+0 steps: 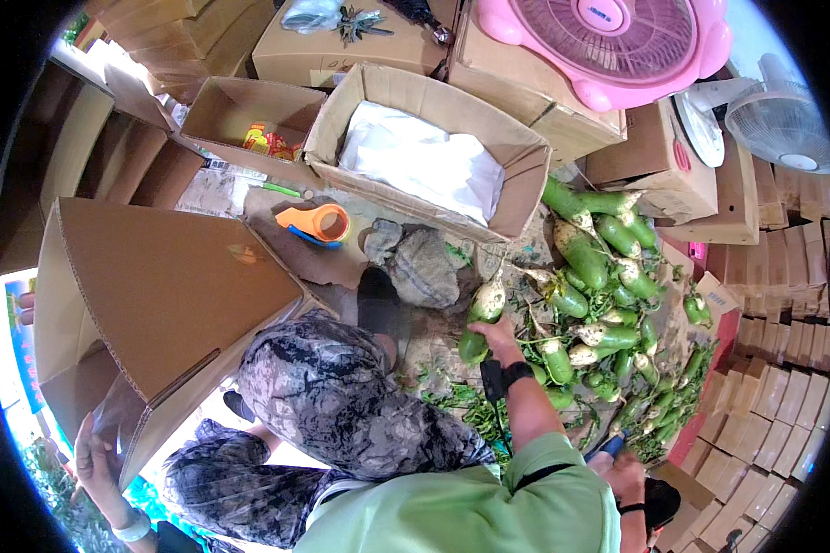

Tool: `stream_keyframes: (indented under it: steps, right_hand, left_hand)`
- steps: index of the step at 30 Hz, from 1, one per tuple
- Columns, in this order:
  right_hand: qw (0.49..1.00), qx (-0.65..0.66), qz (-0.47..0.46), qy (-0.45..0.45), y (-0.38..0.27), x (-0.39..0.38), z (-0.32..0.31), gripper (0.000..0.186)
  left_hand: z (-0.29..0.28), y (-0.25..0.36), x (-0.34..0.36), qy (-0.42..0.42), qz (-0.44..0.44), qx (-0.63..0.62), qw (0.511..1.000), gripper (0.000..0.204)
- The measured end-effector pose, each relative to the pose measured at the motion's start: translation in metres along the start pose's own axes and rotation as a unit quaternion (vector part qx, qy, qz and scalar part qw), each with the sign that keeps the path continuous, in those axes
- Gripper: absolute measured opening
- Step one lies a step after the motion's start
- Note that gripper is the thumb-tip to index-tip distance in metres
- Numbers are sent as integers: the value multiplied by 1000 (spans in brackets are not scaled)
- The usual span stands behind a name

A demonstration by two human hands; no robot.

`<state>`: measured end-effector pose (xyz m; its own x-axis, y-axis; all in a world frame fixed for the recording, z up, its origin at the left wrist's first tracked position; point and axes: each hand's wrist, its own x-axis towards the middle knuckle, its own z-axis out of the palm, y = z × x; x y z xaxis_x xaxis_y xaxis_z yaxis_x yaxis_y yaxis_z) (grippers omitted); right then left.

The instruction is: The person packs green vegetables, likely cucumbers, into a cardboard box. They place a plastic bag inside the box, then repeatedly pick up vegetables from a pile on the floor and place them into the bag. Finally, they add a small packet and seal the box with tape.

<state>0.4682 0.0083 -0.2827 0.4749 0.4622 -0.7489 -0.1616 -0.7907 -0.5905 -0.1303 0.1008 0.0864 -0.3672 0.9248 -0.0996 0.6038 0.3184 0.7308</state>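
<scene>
My right hand [500, 337], with a black wristband, is closed around the body of a green radish [490, 300] whose pale root end points up. A black device [492, 380] sits beside that wrist. At the far left, my left hand [96, 465] grips the lower edge of a large open cardboard box [171, 295], which stands tilted. Clear film hangs near its fingers. Right of my right hand lies a heap of green radishes [609, 336] with cut leaves. A co-worker's hand [623, 479] at lower right holds something blue [610, 444]; its kind is unclear.
Behind stand a cardboard box with a white liner [424, 161] and a smaller one with red-yellow packets [272, 141]. An orange tape dispenser [323, 223] and a grey cloth [424, 267] lie on the floor. A pink fan [599, 32] and stacked cartons [765, 415] border the right.
</scene>
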Motion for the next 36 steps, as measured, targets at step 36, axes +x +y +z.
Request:
stream_keyframes:
  steps: [36]
  right_hand:
    - [950, -257, 19, -178, -41, -87, -97, 112]
  left_hand:
    - [10, 17, -7, -29, -3, -71, 997, 31]
